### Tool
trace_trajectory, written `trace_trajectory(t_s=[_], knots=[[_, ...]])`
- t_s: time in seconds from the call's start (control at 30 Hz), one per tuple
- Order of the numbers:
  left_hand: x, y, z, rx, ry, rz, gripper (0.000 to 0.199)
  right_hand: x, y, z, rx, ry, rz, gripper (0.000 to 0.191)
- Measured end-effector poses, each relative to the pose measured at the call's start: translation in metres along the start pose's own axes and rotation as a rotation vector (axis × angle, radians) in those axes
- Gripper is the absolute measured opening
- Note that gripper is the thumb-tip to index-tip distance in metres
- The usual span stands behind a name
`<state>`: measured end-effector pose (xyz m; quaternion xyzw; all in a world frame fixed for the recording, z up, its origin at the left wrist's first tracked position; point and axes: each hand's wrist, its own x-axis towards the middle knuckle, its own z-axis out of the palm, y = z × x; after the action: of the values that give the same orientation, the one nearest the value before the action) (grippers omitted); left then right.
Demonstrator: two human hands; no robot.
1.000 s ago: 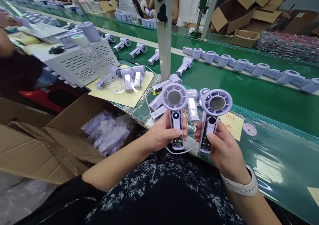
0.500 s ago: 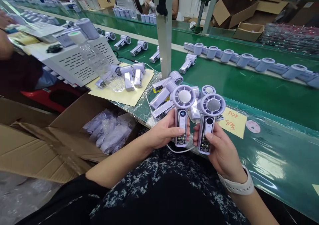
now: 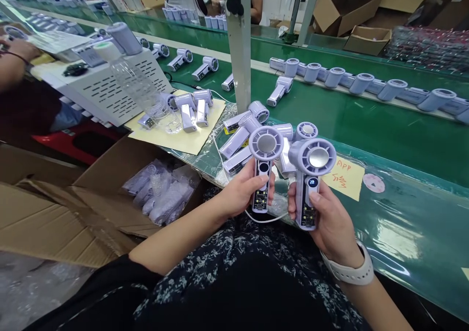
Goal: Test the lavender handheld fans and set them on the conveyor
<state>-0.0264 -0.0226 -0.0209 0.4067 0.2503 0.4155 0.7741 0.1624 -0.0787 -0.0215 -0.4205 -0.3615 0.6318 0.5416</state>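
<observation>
My left hand grips the handle of a pale lilac handheld fan, held upright with its round head facing me and its small display dark. My right hand grips a second handheld fan the same way; its display glows with a number. Both thumbs rest on the handles. A white cable loops below the left fan. Just behind the two fans, several more fans lie in a pile on clear plastic at the belt's near edge.
A green conveyor belt carries a row of fans. A grey post stands behind the pile. Fans lie on a yellow sheet. An open carton of bagged parts sits at left. Other people work across the belt and at far left.
The display on the left fan has gone dark and the one on the right fan has lit up. Both fans shifted slightly, the right one tilting a little to the right.
</observation>
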Motion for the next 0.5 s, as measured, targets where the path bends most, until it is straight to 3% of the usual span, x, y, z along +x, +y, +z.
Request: trace_trajectory(t_s=[0.17, 0.33, 0.5], knots=[[-0.004, 0.0031, -0.0011, 0.074, -0.133, 0.033, 0.035, -0.0032, -0.0023, 0.0002, -0.011, -0.032, -0.01, 0.025], [-0.0006, 0.003, -0.0056, 0.124, -0.061, 0.053, 0.039, -0.0019, -0.004, -0.0023, -0.056, 0.05, -0.021, 0.02], [0.0029, -0.0025, -0.0099, 0.164, -0.092, 0.015, 0.038, -0.001, -0.0009, -0.0053, -0.018, 0.091, -0.004, 0.022]])
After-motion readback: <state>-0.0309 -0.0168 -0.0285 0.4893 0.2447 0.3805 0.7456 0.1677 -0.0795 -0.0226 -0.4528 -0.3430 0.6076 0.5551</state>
